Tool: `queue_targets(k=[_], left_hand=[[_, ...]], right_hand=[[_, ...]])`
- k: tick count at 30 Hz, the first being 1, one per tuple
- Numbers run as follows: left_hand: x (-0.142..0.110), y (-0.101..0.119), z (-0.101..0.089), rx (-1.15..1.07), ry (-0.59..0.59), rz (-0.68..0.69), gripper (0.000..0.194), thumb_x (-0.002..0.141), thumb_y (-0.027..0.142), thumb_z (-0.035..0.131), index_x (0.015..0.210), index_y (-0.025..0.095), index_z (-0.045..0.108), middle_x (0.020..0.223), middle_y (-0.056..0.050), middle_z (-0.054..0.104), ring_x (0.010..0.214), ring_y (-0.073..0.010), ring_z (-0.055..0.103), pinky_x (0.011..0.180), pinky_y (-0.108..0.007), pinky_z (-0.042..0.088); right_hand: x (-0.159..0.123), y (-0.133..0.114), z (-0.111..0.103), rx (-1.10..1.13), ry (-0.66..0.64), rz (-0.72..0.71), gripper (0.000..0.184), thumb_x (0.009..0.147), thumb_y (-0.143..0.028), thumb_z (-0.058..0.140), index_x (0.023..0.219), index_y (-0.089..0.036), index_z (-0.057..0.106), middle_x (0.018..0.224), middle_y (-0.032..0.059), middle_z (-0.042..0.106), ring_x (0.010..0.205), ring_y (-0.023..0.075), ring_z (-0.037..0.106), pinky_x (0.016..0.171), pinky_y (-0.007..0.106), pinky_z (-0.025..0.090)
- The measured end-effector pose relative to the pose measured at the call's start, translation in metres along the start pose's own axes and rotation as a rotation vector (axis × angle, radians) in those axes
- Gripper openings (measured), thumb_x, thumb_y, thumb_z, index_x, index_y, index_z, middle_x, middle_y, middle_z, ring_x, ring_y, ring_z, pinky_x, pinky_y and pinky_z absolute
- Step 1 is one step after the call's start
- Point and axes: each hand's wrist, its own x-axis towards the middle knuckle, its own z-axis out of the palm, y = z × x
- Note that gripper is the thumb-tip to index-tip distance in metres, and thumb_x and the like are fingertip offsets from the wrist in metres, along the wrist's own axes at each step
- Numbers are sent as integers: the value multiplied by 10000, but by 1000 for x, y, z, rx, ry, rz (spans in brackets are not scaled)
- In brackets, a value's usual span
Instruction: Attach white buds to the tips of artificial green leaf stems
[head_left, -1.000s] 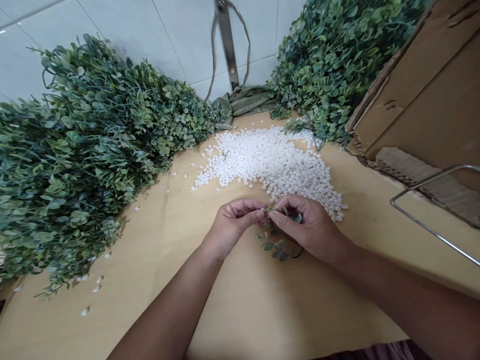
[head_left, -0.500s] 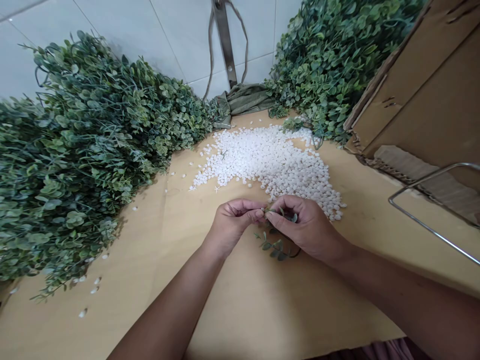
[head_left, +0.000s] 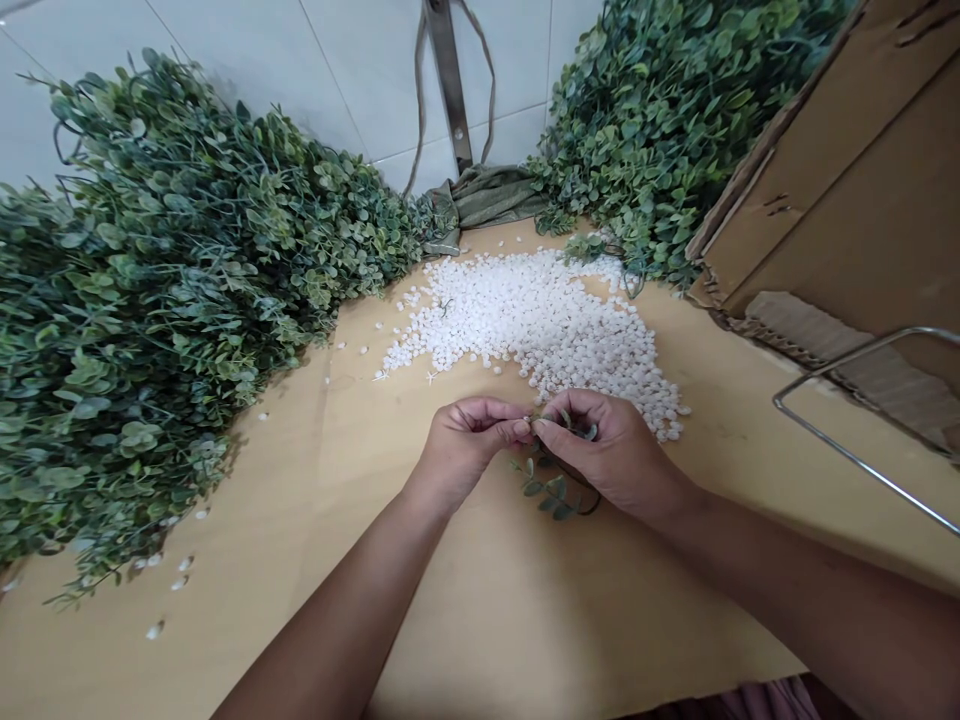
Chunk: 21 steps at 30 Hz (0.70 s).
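Note:
My right hand (head_left: 609,445) pinches an artificial leafy sprig (head_left: 553,494) between thumb and fingers, and its green leaves and dark stem hang below the palm. My left hand (head_left: 474,440) is closed in a pinch at the sprig's tip, thumb against forefinger. Whatever sits between the left fingertips is tiny and mostly covered. Both sets of fingertips meet just in front of a spread of small white bead-like pieces (head_left: 525,310) on the tan tabletop (head_left: 450,620).
A large heap of artificial greenery (head_left: 180,270) lines the left side, and another leafy heap (head_left: 660,130) stands at the back right. A cardboard box (head_left: 847,190) and a bent metal rod (head_left: 862,430) are at the right. Dark green cloth (head_left: 499,195) lies against the tiled wall.
Both hands stay together at almost the same spot, with only slight finger movement around the sprig's tip. The view has shifted a little.

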Motion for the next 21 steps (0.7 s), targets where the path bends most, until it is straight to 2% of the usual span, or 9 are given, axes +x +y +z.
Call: queue_targets(k=[11,21], left_hand=[[1,1,3,50,3,9,259,427,265,831,569,121,669,506,-1,644,463,-86,561,495,-208,481],[4,1,-3,22,-57,25,251,433,256,834,576,123,677,538,0,654,470,-78,571,511,-199,481]], right_hand=[[0,5,-1,43,-28,43,212,697,-355,569,626,-164,508,612,22,570,564,127,512,527,254,423],[1,4,-2,68,-81,-9,199,718,-339,565,641,-158,537,621,14,565,575,113,502,538,240,411]])
